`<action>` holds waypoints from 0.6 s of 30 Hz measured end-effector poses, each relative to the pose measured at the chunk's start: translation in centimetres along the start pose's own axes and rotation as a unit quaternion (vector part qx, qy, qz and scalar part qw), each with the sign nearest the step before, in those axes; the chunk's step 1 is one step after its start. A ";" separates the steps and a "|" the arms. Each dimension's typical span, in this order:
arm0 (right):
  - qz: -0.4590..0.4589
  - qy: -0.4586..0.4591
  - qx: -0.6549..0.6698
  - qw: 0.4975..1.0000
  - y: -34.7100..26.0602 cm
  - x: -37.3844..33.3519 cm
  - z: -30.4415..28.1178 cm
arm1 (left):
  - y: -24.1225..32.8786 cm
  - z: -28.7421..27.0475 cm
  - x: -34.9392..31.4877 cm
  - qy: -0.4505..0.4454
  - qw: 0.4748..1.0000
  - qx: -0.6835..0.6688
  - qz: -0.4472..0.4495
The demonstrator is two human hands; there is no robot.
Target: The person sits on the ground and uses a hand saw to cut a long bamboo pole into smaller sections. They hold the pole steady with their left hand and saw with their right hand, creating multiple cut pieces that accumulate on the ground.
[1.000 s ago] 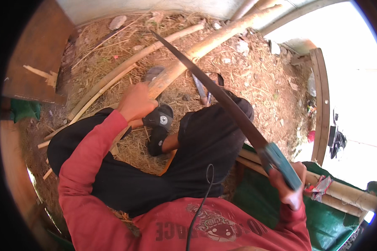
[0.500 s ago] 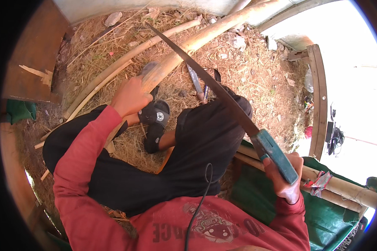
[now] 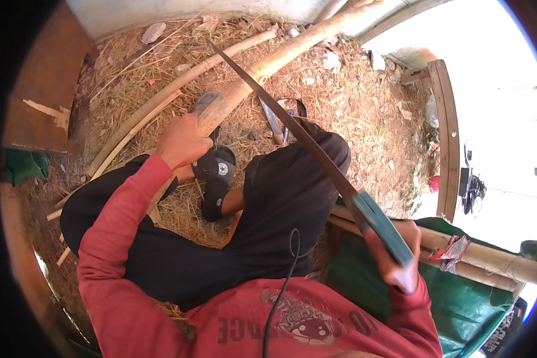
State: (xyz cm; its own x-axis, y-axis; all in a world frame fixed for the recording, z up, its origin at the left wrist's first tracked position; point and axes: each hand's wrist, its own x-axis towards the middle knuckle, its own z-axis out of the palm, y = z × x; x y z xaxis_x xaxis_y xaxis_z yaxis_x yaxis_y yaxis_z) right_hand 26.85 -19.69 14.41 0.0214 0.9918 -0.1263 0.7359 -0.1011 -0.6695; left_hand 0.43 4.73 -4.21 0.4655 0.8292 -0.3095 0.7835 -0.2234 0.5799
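A thick bamboo pole (image 3: pixel 227 102) slants from my lap up to the far wall. My left hand (image 3: pixel 184 140) is wrapped round it near its close end. In my right hand (image 3: pixel 395 253) is the green handle of a handsaw (image 3: pixel 307 142). Its long brown blade reaches up and left, crossing over the pole just beyond my left hand. From this view I cannot tell whether the teeth touch the bamboo.
A knife (image 3: pixel 272 122) lies on the straw-strewn ground beyond my knee. Thinner bamboo poles (image 3: pixel 155 98) lie to the left. At right, tied bamboo rails (image 3: pixel 480 258) border a green tarp (image 3: pixel 364 280). A wooden board (image 3: pixel 45 95) stands at far left.
My right hand and the saw have shifted slightly left and down relative to the pole. My left hand keeps its grip on the bamboo. The whole view has moved a little.
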 end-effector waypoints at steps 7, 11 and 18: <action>-0.016 0.043 0.001 0.999 0.7 -0.4 1.3 | -0.2 -0.2 0.5 -0.021 1.000 -0.011 0.013; -0.056 0.039 -0.029 0.997 1.8 3.2 2.6 | -1.0 1.0 0.5 0.024 0.999 -0.018 0.043; -0.028 0.029 -0.004 0.999 2.1 -0.3 1.3 | -0.2 -1.5 0.1 -0.008 0.999 -0.043 -0.022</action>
State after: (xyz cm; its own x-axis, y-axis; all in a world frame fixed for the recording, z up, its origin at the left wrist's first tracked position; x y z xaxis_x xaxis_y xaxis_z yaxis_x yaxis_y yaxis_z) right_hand 27.47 -20.33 12.07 0.0189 0.9988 -0.0449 0.7422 -0.0441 -0.6687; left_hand -0.32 5.69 -3.21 0.4383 0.8285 -0.3485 0.7655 -0.1409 0.6278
